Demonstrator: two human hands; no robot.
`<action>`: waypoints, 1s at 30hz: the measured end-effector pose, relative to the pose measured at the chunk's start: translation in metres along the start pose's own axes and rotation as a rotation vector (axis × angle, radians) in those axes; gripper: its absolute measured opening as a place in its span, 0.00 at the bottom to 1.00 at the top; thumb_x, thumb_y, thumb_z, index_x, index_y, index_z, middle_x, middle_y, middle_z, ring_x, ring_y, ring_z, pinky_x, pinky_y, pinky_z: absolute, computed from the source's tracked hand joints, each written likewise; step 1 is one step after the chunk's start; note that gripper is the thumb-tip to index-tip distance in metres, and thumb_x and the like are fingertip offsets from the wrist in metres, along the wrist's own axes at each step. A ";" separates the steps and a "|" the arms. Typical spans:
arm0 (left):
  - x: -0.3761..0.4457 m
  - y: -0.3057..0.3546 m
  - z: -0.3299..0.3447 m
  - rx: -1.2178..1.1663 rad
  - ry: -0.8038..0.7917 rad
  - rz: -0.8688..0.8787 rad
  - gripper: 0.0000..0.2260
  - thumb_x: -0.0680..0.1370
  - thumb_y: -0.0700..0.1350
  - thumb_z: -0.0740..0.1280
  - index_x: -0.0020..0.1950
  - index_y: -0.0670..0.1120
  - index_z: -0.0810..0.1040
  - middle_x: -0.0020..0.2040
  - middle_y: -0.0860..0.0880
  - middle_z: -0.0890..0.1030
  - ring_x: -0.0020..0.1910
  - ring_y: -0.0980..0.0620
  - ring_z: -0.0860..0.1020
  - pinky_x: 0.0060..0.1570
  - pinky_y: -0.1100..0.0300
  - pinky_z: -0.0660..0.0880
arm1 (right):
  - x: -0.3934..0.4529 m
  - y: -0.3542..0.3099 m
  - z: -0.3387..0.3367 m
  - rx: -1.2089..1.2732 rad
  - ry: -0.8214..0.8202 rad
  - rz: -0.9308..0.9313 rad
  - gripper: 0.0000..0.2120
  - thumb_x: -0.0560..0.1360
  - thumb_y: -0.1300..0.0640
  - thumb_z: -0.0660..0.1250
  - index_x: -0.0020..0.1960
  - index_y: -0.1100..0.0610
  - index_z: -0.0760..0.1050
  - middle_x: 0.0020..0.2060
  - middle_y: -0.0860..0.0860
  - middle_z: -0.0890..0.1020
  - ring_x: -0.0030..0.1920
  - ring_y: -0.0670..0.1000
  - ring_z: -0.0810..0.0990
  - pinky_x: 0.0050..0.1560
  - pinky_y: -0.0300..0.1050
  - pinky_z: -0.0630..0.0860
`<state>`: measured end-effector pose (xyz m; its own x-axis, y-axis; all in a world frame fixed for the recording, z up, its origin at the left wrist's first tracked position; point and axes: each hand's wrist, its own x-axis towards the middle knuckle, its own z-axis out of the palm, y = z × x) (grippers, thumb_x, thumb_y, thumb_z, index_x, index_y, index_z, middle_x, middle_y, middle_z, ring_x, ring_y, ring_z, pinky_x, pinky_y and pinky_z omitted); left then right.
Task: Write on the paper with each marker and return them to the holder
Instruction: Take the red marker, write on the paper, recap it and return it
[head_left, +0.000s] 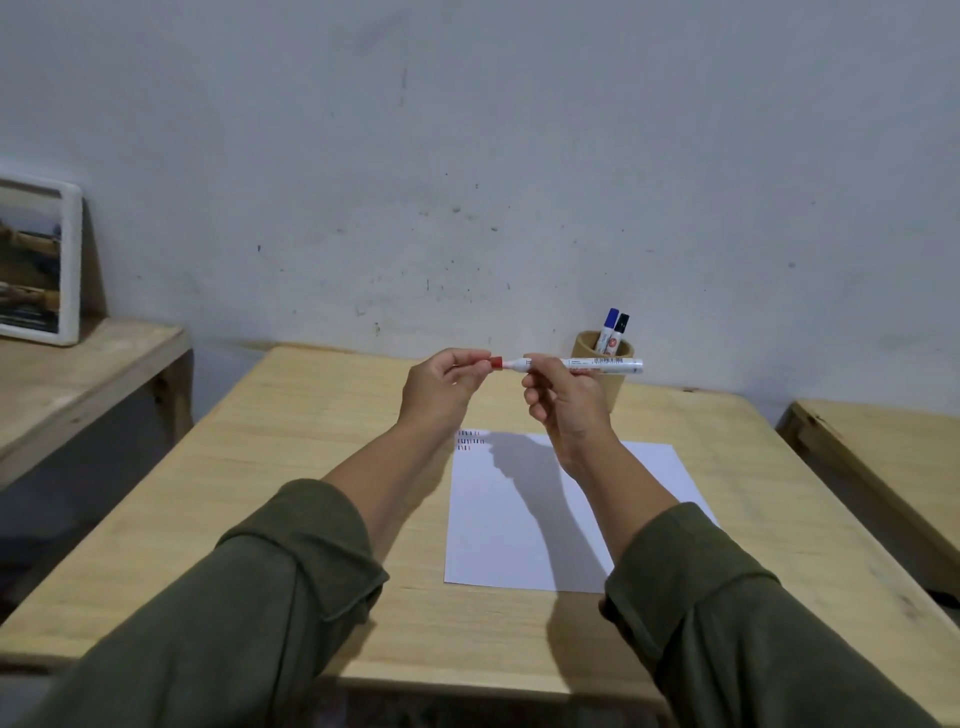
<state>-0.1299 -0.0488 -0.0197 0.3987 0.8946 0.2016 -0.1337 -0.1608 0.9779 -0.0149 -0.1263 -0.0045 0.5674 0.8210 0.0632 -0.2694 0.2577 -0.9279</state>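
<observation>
At frame centre, above the table (291, 467), the right hand (563, 400) grips a white marker (592, 365) level. The left hand (447, 387) pinches its red cap (493, 362) at the tip. The paper (519, 525) lies below; the holder (605, 364) sits behind, upper right.

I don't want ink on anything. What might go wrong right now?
The left hand pinches the red cap at the tip of the marker held by the right hand. If the cap slips, the tip may stain fingers or drop onto the paper below.
</observation>
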 end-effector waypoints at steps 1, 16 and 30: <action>0.000 0.000 -0.001 0.008 -0.004 0.005 0.04 0.74 0.44 0.68 0.47 0.49 0.81 0.46 0.55 0.85 0.51 0.61 0.80 0.51 0.68 0.71 | 0.000 -0.001 0.000 -0.007 0.000 0.002 0.04 0.74 0.62 0.66 0.41 0.61 0.76 0.26 0.51 0.76 0.23 0.45 0.71 0.22 0.35 0.65; -0.010 0.007 -0.002 0.043 -0.068 -0.002 0.02 0.74 0.44 0.69 0.45 0.50 0.81 0.41 0.58 0.84 0.45 0.67 0.80 0.46 0.73 0.71 | -0.003 -0.008 -0.001 -0.106 -0.123 0.015 0.07 0.74 0.62 0.65 0.39 0.61 0.77 0.25 0.51 0.77 0.24 0.47 0.71 0.23 0.36 0.66; -0.012 0.021 0.004 0.290 0.037 0.189 0.06 0.74 0.46 0.67 0.39 0.56 0.78 0.41 0.61 0.81 0.46 0.63 0.77 0.45 0.71 0.67 | -0.007 -0.011 0.004 -0.014 -0.087 0.045 0.04 0.76 0.60 0.66 0.43 0.60 0.76 0.30 0.51 0.77 0.26 0.45 0.74 0.24 0.34 0.68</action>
<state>-0.1343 -0.0647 -0.0019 0.3572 0.8517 0.3833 0.0635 -0.4316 0.8998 -0.0193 -0.1323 0.0068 0.4848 0.8731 0.0526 -0.2817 0.2128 -0.9356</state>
